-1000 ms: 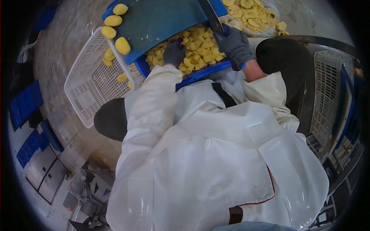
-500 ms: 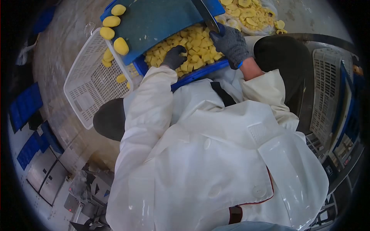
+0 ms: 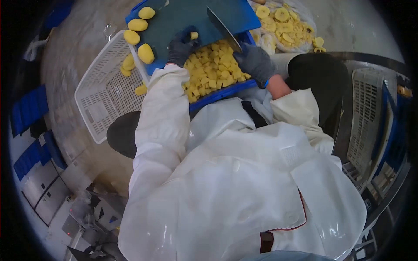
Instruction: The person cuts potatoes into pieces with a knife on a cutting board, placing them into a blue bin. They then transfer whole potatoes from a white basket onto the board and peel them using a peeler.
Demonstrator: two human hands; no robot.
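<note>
My left hand (image 3: pixel 180 48), in a dark grey glove, is over the near edge of the blue cutting board (image 3: pixel 191 19). Between its fingertips is a small potato piece (image 3: pixel 194 35). My right hand (image 3: pixel 254 64), gloved too, is closed round the handle of a knife (image 3: pixel 223 28), whose blade slants up and left above the board. Below both hands, a blue crate (image 3: pixel 222 93) holds many potato cubes (image 3: pixel 213 65). Several whole peeled potatoes (image 3: pixel 146 53) line the board's left edge.
A white perforated basket (image 3: pixel 100 100) with a few peeled potatoes (image 3: pixel 129 61) stands left of the board. At the upper right, a clear plastic bag (image 3: pixel 307 17) holds potato slices and offcuts (image 3: pixel 285 27). Another pale crate (image 3: pixel 365 104) stands far right, beside my knee.
My left hand has moved up and left from the cubes in the crate to the board, with a potato piece in its fingers. The knife has shifted slightly down and left with my right hand.
</note>
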